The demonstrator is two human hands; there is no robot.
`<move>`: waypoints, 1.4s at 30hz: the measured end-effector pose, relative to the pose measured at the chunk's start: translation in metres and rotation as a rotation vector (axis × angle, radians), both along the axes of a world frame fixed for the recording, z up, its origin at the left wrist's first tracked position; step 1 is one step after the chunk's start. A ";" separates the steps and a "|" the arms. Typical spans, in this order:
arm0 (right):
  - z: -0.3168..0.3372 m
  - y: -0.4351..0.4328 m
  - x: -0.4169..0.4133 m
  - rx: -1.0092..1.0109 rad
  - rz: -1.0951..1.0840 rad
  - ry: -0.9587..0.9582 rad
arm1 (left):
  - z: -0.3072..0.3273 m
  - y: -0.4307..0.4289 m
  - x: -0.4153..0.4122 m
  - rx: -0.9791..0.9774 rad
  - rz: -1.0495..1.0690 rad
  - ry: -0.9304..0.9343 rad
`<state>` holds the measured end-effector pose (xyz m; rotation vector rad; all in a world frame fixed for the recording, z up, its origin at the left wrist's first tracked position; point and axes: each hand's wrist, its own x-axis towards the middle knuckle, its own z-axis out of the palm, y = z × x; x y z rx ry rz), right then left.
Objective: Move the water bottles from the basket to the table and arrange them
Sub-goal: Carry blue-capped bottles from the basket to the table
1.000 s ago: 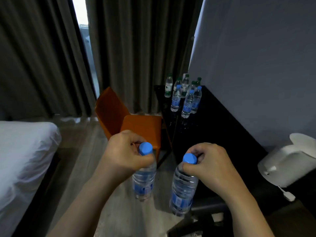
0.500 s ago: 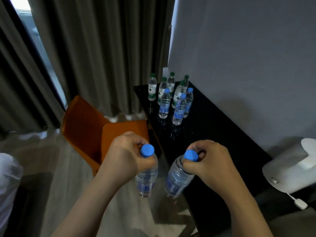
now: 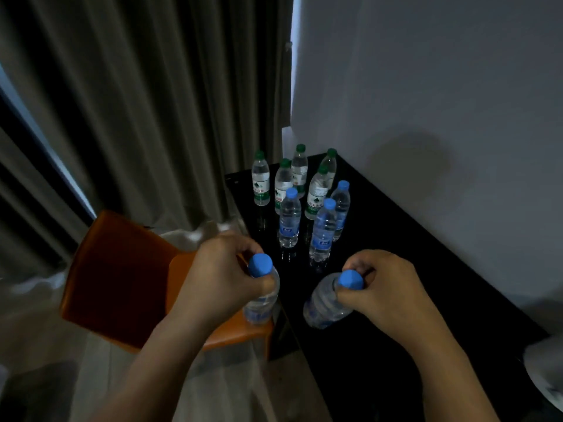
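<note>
My left hand (image 3: 222, 278) grips a blue-capped water bottle (image 3: 262, 303) by its neck, held upright over the table's left edge. My right hand (image 3: 390, 290) grips a second blue-capped bottle (image 3: 326, 303) by its neck, tilted above the black table (image 3: 396, 269). At the table's far end stand three blue-capped bottles (image 3: 323, 233) in front of several green-capped bottles (image 3: 261, 184). The basket is out of view.
An orange chair (image 3: 122, 275) stands left of the table, beside grey curtains (image 3: 137, 102). A pale wall (image 3: 426, 86) runs along the table's right side. A white appliance (image 3: 545, 373) sits at the table's near right edge.
The view has moved closer to the table and turned right; the bed has dropped out of sight. Both hands have carried their bottles forward, the right one now over the tabletop.
</note>
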<state>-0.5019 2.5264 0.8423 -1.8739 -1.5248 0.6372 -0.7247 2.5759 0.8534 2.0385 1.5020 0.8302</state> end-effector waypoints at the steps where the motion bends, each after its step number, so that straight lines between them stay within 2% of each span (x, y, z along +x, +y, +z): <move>1: -0.001 0.010 0.005 0.009 -0.016 0.008 | -0.001 0.012 0.004 -0.002 -0.006 -0.003; 6: -0.008 0.044 0.018 -0.006 -0.057 -0.017 | -0.024 0.058 0.018 -0.053 -0.079 0.031; 10: -0.017 0.063 0.023 -0.075 -0.106 -0.036 | -0.041 0.093 0.031 -0.158 -0.189 -0.057; 13: -0.023 0.062 0.027 -0.116 -0.167 -0.026 | -0.046 0.117 0.043 -0.159 -0.278 0.041; 20: -0.025 0.058 0.027 -0.165 -0.290 0.012 | -0.064 0.165 0.074 -0.196 -0.409 0.040; 34: -0.041 0.066 0.031 -0.176 -0.376 -0.028 | -0.113 0.208 0.103 -0.209 -0.492 0.067; 38: -0.046 0.073 0.031 -0.166 -0.382 -0.026 | -0.125 0.213 0.104 -0.227 -0.528 0.139; 42: -0.049 0.079 0.033 -0.180 -0.369 -0.012 | -0.132 0.218 0.103 -0.232 -0.490 0.130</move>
